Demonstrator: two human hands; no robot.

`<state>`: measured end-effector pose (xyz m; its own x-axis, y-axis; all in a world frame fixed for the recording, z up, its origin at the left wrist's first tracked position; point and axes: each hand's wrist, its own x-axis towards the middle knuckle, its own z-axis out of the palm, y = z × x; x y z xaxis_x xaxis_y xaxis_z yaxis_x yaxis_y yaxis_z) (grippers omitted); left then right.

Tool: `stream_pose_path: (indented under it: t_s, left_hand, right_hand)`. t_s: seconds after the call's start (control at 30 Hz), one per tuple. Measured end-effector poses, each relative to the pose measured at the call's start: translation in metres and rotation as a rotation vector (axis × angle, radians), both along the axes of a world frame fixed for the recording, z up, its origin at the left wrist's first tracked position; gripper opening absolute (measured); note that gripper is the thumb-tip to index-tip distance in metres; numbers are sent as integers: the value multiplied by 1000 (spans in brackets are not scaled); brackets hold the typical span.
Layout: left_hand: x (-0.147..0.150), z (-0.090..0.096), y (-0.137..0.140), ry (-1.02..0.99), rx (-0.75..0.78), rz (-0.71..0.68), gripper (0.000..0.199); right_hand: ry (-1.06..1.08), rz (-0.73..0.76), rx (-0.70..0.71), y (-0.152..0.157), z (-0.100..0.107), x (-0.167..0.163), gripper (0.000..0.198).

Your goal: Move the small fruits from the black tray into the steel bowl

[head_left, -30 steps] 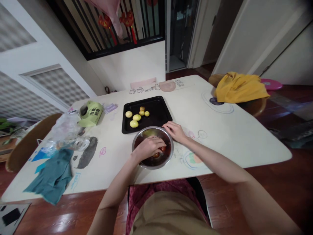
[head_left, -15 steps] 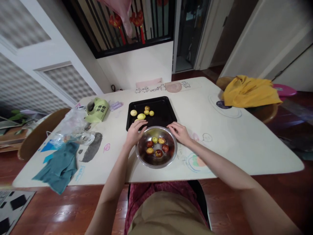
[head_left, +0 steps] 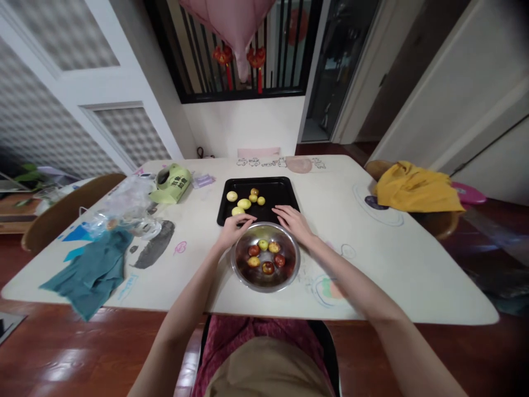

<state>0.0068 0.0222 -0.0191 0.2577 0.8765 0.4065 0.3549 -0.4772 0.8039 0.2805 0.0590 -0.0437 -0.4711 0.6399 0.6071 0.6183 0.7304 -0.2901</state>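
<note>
A shiny steel bowl [head_left: 265,282] stands near the table's front edge. Inside are several small round fruits, some reddish brown like this dark red fruit [head_left: 280,259], others yellow-green. Behind the bowl lies a black tray [head_left: 281,190] with several yellow fruits, one a longer yellow fruit [head_left: 244,204], grouped on its left half. My left hand [head_left: 235,229] is at the bowl's far left rim by the tray's front edge, fingers stretched forward. My right hand [head_left: 294,222] lies over the tray's front right part beside the bowl's far rim, fingers extended. Neither hand visibly holds anything.
To the left lie a teal cloth [head_left: 97,270], crumpled clear plastic [head_left: 134,198] and a light green bag [head_left: 176,184]. A yellow cloth [head_left: 415,187] hangs over a chair at the right. Drawings mark the white tabletop [head_left: 392,264].
My right hand has moved from the bowl's right rim inward over the tray's front edge. My left hand stays near the rim. The view has tilted up slightly.
</note>
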Motion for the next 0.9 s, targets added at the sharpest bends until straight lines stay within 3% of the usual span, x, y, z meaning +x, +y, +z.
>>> stream_pose_path:
  t_s: [0.1,0.23,0.47,0.7,0.9]
  left_hand:
    - [1,-1,-2,-95,-125,-45,35]
    - [4,-2,-4,-147,-184,-55,39]
    - [9,-8,-7,-244,-281,-61,41]
    - [9,-5,-10,-237,-283,-34,38]
    - [8,-6,-11,-233,-288,-26,37]
  right_hand:
    - [-84,-34,-40,27,4,-19,44]
    - [-162,-54,-100,57,7,-39,53]
    - [-282,30,-180,85,-4,-45,63]
    - [-249,113,-110,87,-8,-41,45]
    - [-277,147,-105,79,4,-32,32]
